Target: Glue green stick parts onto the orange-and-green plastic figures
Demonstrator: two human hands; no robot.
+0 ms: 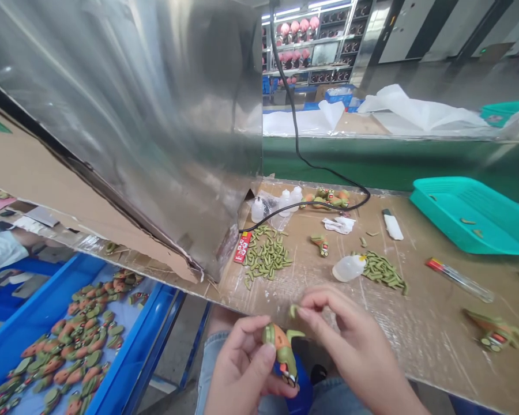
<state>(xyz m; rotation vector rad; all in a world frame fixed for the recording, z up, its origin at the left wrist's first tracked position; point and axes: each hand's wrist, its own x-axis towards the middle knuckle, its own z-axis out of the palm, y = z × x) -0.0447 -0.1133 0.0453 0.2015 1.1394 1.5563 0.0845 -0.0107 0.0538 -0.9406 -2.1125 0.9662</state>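
We hold a small green and orange figure (280, 339) in our left hand (242, 366), above our lap and just off the near edge of the counter (419, 323). One curved green limb (296, 333) stands out from the figure's side, so that one seems to be on, though we cannot tell how firmly it sits. A second green piece (293, 311) is in our right hand (357, 349), near the figure but apart from it. This figure looks partly done to us. Many figures (71, 357) lie in the blue crate (146, 323) at our left, but we cannot tell whether each is complete. Two heaps of loose green pieces, one on the left (266, 256) and one on the right (386, 272), remain on the counter. Single figures lie in front of us (320, 245) and at our right (493, 331), with a cluster (328, 197) farther back.

Our left hand comes in low, its thumb lying along the near side of the figure and its fingers curled around the back and below, closed on the body. The figure tilts, its face end down. Our right forearm reaches in from the lower right, wrist slightly bent, with thumb and forefinger pinching the small piece by its end. A white bottle (347, 269) lies beyond this hand, beside the right heap.
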